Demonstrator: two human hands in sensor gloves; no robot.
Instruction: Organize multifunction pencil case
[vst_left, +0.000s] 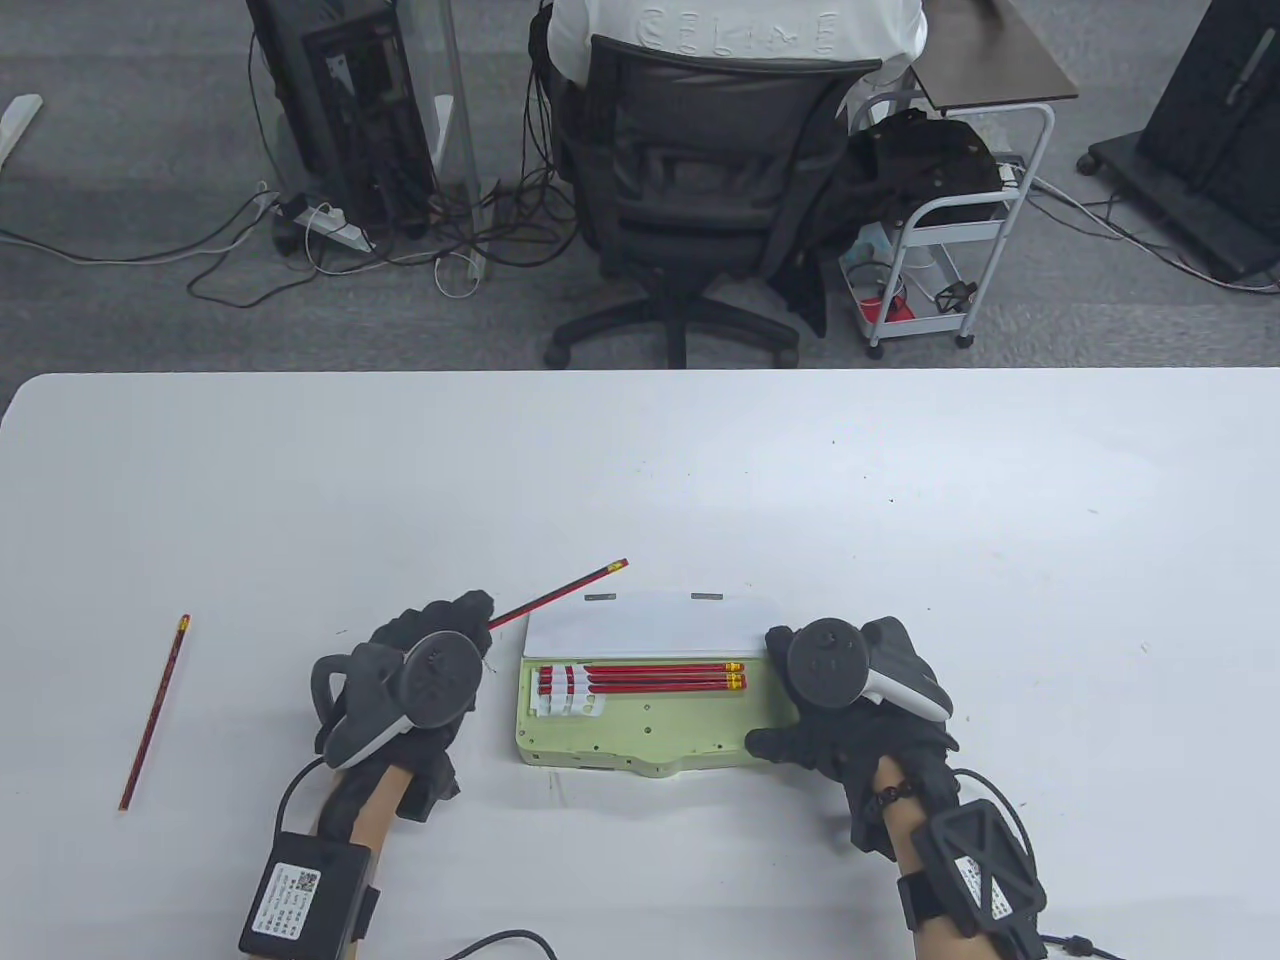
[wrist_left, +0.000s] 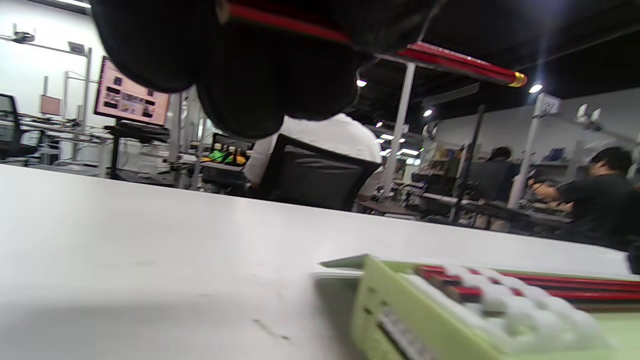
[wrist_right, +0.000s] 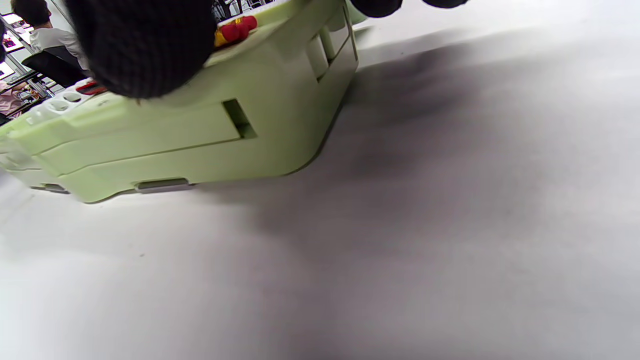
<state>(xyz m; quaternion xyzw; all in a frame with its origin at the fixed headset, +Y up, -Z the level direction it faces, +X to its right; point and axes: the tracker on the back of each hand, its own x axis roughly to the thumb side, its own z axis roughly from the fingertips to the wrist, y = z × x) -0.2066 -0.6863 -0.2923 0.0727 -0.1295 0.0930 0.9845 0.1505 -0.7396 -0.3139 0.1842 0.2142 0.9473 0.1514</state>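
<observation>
- Table view: high above, looking down the white surface (vst_left: 640, 470) toward the office floor.
- Left wrist view: low, skimming the surface toward the room.
- Right wrist view: very close; each shows the green case (wrist_right: 165, 130).

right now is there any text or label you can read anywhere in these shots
None reads clearly.
Shirt back: raised letters, too faint.
Left wrist box: label with a code square, print too small.
Right wrist strap: white label, too small.
Monitor: blurred.
Pencils: no legible print.
</observation>
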